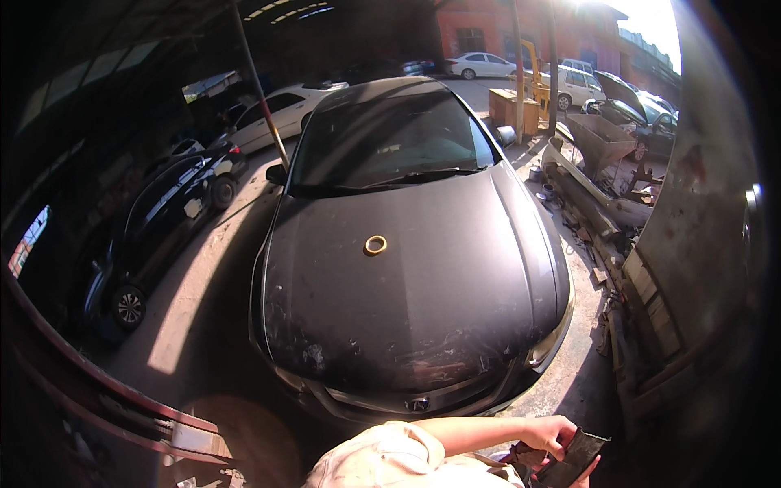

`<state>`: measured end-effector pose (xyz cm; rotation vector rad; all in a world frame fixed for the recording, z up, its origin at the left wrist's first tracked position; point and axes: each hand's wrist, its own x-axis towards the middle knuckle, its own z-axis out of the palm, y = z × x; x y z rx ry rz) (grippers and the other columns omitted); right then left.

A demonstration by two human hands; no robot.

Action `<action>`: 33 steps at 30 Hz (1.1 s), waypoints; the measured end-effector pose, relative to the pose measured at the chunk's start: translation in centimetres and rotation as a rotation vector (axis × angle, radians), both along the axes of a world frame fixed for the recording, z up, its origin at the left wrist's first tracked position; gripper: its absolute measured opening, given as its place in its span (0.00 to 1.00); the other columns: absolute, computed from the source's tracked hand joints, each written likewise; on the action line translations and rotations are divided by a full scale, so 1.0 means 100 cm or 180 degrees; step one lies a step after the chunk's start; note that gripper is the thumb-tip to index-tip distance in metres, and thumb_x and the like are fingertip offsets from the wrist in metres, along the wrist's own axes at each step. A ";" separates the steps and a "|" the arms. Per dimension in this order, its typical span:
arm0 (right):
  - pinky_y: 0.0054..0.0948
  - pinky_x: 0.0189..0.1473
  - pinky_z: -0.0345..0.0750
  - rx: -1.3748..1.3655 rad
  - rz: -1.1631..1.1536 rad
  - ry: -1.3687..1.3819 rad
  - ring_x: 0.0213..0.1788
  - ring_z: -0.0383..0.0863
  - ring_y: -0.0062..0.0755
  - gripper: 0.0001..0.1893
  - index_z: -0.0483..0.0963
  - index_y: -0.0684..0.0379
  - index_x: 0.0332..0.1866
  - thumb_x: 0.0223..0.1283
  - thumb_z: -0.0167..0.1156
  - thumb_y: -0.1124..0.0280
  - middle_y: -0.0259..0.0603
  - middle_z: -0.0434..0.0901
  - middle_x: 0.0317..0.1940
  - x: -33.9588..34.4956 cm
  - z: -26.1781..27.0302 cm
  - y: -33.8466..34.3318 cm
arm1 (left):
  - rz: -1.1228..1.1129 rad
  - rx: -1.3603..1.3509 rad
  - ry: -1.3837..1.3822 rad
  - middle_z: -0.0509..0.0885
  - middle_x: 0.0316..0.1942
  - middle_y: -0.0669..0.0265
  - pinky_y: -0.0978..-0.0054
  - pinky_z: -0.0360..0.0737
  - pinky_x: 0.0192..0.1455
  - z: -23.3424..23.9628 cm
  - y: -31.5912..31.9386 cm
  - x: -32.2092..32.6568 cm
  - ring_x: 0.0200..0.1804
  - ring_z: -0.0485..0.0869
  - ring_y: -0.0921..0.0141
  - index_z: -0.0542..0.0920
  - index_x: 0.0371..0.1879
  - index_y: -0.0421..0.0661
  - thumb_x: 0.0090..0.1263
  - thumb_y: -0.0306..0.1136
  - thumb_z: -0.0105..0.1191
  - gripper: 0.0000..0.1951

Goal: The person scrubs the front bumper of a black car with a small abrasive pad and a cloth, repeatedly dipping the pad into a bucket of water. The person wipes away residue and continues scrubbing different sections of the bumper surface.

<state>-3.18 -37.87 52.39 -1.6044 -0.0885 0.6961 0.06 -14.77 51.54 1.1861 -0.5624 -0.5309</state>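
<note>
At the bottom right, my left hand (552, 434) pinches the upper edge of a dark, flat, bent piece (573, 459) with a worn rim; its material cannot be told. My right hand (587, 476), partly hidden behind the piece, supports it from below. A dark reddish-brown crumpled thing (526, 456) shows beside my hands. Behind them stands a car with a matt dark grey hood (396, 287), scuffed and marked with pale patches near its front edge. A roll of yellow masking tape (375, 245) lies flat on the hood.
A dark car (165, 207) stands at the left beyond a metal post (259, 91). Red metal rails (110, 396) run along the lower left. Car parts, a metal hopper (601, 143) and debris line the right side, beside a wall (701, 244). Several more cars are parked behind.
</note>
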 end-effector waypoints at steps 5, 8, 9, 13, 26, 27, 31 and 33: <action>0.52 0.69 0.83 -0.0020 -0.0035 -0.0041 0.66 0.84 0.43 0.27 0.79 0.59 0.74 0.84 0.59 0.49 0.46 0.83 0.68 0.001 -0.004 0.001 | -0.0203 -0.0004 -0.0104 0.91 0.40 0.71 0.71 0.86 0.51 -0.004 0.002 0.002 0.44 0.85 0.76 0.86 0.52 0.38 0.63 0.21 0.74 0.18; 0.53 0.70 0.83 -0.0034 -0.0071 -0.0075 0.66 0.84 0.44 0.26 0.79 0.59 0.73 0.83 0.60 0.50 0.46 0.83 0.68 0.001 -0.006 0.001 | -0.0279 -0.0109 0.0118 0.90 0.37 0.71 0.70 0.85 0.48 -0.004 0.000 0.000 0.42 0.86 0.76 0.86 0.49 0.40 0.63 0.25 0.77 0.18; 0.53 0.70 0.83 -0.0029 -0.0092 -0.0081 0.66 0.84 0.44 0.26 0.79 0.58 0.73 0.83 0.60 0.50 0.46 0.83 0.68 0.001 -0.007 0.001 | -0.0253 -0.0078 0.0173 0.90 0.35 0.71 0.71 0.84 0.46 -0.004 -0.001 0.000 0.40 0.86 0.76 0.86 0.47 0.41 0.62 0.29 0.80 0.18; 0.54 0.70 0.83 -0.0045 -0.0204 -0.0120 0.66 0.84 0.45 0.26 0.80 0.58 0.71 0.82 0.62 0.50 0.45 0.83 0.68 0.005 -0.014 -0.002 | 0.0020 -0.0043 0.0011 0.90 0.36 0.70 0.71 0.85 0.47 -0.012 -0.007 0.002 0.40 0.85 0.75 0.85 0.43 0.41 0.65 0.31 0.80 0.16; 0.58 0.71 0.83 -0.0978 -0.0919 -0.0415 0.66 0.83 0.48 0.24 0.83 0.55 0.68 0.77 0.68 0.52 0.44 0.83 0.67 0.007 -0.108 -0.071 | 0.0341 0.0171 0.0681 0.86 0.34 0.74 0.74 0.78 0.45 -0.100 -0.059 0.012 0.39 0.80 0.78 0.83 0.55 0.46 0.74 0.42 0.76 0.20; 0.58 0.71 0.83 -0.1129 -0.0980 -0.0454 0.66 0.83 0.48 0.23 0.83 0.55 0.68 0.77 0.68 0.52 0.43 0.83 0.67 0.001 -0.119 -0.076 | 0.0265 0.0180 0.0758 0.85 0.34 0.74 0.74 0.77 0.44 -0.107 -0.065 0.009 0.39 0.80 0.79 0.83 0.62 0.46 0.73 0.43 0.76 0.25; 0.59 0.72 0.82 -0.1609 -0.1251 -0.1006 0.66 0.83 0.49 0.23 0.84 0.54 0.67 0.76 0.70 0.52 0.43 0.83 0.67 -0.028 -0.164 -0.083 | -0.0028 0.0922 0.0939 0.75 0.33 0.76 0.75 0.72 0.42 -0.146 -0.093 -0.001 0.38 0.72 0.78 0.77 0.78 0.44 0.68 0.47 0.79 0.41; 0.37 0.58 0.78 -0.1023 -0.1806 -0.1585 0.49 0.81 0.37 0.35 0.65 0.60 0.32 0.69 0.76 0.39 0.46 0.84 0.53 -0.044 -0.185 -0.080 | -0.0014 0.0954 0.0884 0.76 0.36 0.76 0.75 0.73 0.43 -0.169 -0.115 -0.008 0.40 0.73 0.78 0.78 0.75 0.44 0.66 0.47 0.81 0.40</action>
